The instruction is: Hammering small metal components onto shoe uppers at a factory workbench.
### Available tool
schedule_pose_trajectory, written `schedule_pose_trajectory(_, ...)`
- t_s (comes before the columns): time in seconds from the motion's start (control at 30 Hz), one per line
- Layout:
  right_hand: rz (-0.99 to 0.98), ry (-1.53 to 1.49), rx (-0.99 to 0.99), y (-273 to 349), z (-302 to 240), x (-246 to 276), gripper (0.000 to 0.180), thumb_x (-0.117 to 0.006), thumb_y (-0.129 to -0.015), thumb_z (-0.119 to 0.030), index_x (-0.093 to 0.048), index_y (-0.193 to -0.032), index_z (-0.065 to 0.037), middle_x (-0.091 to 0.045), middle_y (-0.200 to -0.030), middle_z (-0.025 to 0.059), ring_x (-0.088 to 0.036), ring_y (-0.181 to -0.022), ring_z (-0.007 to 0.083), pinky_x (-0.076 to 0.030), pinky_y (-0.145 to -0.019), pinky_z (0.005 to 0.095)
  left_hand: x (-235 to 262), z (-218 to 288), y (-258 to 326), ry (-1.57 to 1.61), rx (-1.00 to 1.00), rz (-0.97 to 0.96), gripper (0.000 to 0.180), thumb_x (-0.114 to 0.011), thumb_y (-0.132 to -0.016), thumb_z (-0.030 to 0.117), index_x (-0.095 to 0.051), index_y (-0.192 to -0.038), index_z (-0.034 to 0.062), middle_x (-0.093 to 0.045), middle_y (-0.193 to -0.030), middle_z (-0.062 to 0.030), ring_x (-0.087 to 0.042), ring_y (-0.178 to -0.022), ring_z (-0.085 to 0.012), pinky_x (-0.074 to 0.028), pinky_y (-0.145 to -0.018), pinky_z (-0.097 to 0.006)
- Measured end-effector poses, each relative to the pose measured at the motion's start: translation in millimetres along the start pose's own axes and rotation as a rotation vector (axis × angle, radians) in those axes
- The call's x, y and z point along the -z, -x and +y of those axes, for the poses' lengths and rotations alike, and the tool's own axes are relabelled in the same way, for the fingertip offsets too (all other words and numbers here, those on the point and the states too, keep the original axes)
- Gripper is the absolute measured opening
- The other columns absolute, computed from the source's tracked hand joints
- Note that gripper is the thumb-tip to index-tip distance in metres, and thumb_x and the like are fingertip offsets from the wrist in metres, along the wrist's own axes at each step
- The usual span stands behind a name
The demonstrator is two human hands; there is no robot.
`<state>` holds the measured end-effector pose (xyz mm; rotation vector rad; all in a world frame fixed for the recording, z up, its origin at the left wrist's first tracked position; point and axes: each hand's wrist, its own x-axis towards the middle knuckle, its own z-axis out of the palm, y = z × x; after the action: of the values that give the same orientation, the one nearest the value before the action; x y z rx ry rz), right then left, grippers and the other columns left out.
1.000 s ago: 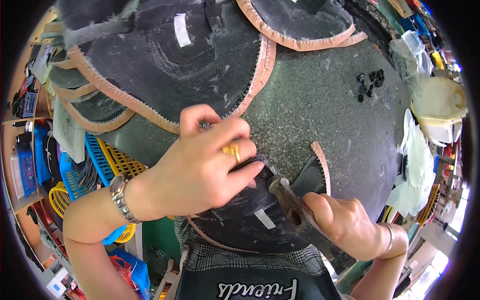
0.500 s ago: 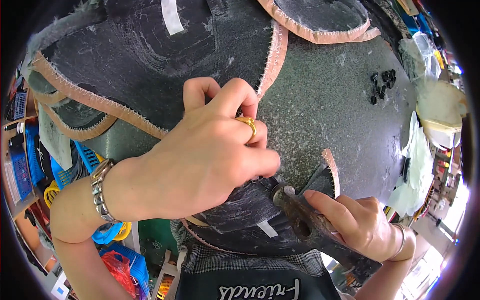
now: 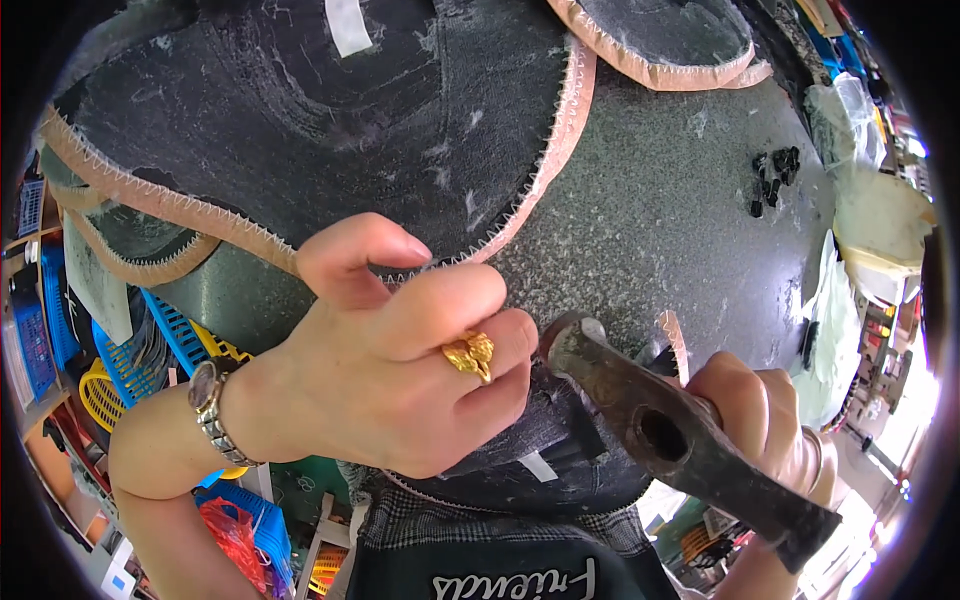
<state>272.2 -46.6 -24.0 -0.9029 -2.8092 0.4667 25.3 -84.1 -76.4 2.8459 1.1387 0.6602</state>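
My right hand (image 3: 755,410) grips a hammer (image 3: 690,465) with a worn, rusty metal head; its rounded face is just right of my left fingers. Wearing a gold ring and a wristwatch, my left hand (image 3: 400,370) is curled closed over the near part of the work surface. What its fingertips hold is hidden beneath it. Under the hammer and left hand lies a dark fabric piece (image 3: 500,480) with a small white tag and a stitched pinkish edge. Beyond the left hand spreads a large dark panel (image 3: 390,140) with zigzag-stitched pinkish binding.
The grey, speckled work surface (image 3: 640,230) carries a cluster of small black pieces (image 3: 775,180) at the right. Another bound dark piece (image 3: 660,40) lies at the far side. Blue baskets (image 3: 130,350) stand at left, with a red plastic bag (image 3: 230,540) below.
My left hand has drawn nearer to me, uncovering the large panel's lower tip. The hammer now looks larger and raised, its handle end swung right with my right hand.
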Motion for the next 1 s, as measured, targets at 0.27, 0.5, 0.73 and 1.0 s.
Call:
schedule_pose_trajectory(0.27,-0.098,0.167,-0.155,9.0,-13.9,-9.1,0.014,-0.064,-0.069,-0.013,-0.052,-0.076,-0.01,-0.048,-0.06,0.0022,-0.051,-0.039,0.0157,-0.039,-0.034,0.03,-1.8,5.8,-5.0,0.395,0.446,-0.065,0.033,-0.083,-0.052,0.019,-0.073,-0.082,0.0211,-0.058,-0.076,0.0129,-0.04,-0.083,-0.0207,-0.027,-0.077,-0.037)
schedule_pose_trajectory(0.5,-0.118,-0.082,-0.126,13.9,0.5,-9.6,0.015,-0.065,-0.071,-0.009,-0.053,-0.078,-0.006,-0.049,-0.06,0.004,-0.053,-0.041,0.0165,-0.04,-0.034,0.0296,-2.0,4.5,-2.1,0.369,0.386,-0.057,0.028,-0.08,-0.056,0.014,-0.072,-0.081,0.0226,-0.057,-0.078,0.0128,-0.038,-0.084,-0.0217,-0.025,-0.077,-0.038)
schedule_pose_trajectory(0.73,-0.24,-0.091,0.033,1.1,4.2,3.4,0.016,-0.062,-0.07,-0.004,-0.051,-0.082,-0.003,-0.048,-0.064,0.0061,-0.053,-0.043,0.0176,-0.042,-0.035,0.031,3.2,12.0,3.5,0.232,0.32,-0.093,0.023,-0.075,-0.061,0.016,-0.071,-0.083,0.0223,-0.055,-0.079,0.0115,-0.036,-0.084,-0.0218,-0.023,-0.077,-0.039)
schedule_pose_trajectory(1.0,-0.318,0.075,0.084,3.6,4.5,1.3,0.016,-0.061,-0.069,-0.005,-0.047,-0.077,-0.005,-0.045,-0.063,0.0057,-0.053,-0.042,0.018,-0.041,-0.033,0.0305,-2.0,16.7,3.5,0.376,0.526,-0.012,0.028,-0.083,-0.056,0.012,-0.073,-0.082,0.0192,-0.056,-0.074,0.011,-0.037,-0.083,-0.0229,-0.026,-0.075,-0.037)
